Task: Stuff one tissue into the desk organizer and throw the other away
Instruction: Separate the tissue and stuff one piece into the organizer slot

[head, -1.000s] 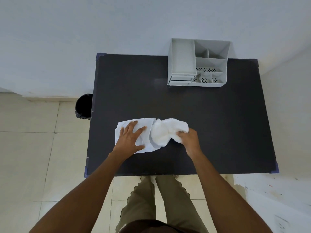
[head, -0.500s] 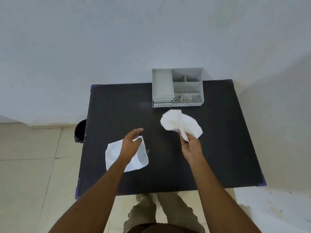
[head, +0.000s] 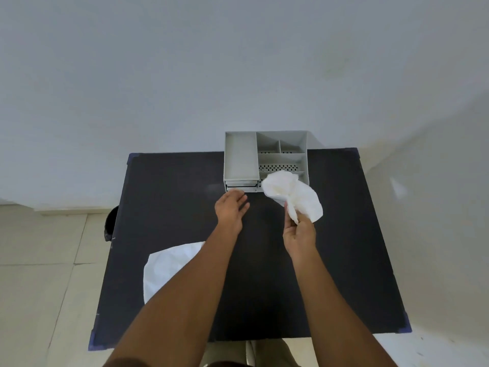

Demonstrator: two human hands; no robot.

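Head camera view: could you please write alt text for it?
A right hand holds a crumpled white tissue before a grey plastic desk organizer; the empty left hand reaches toward it. A flat white tissue lies on the black table.

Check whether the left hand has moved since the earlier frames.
Yes. The left hand left the flat white tissue and reached forward to the grey plastic desk organizer.

White tissues (head: 291,192), grey organizer (head: 240,157), black table (head: 172,197)
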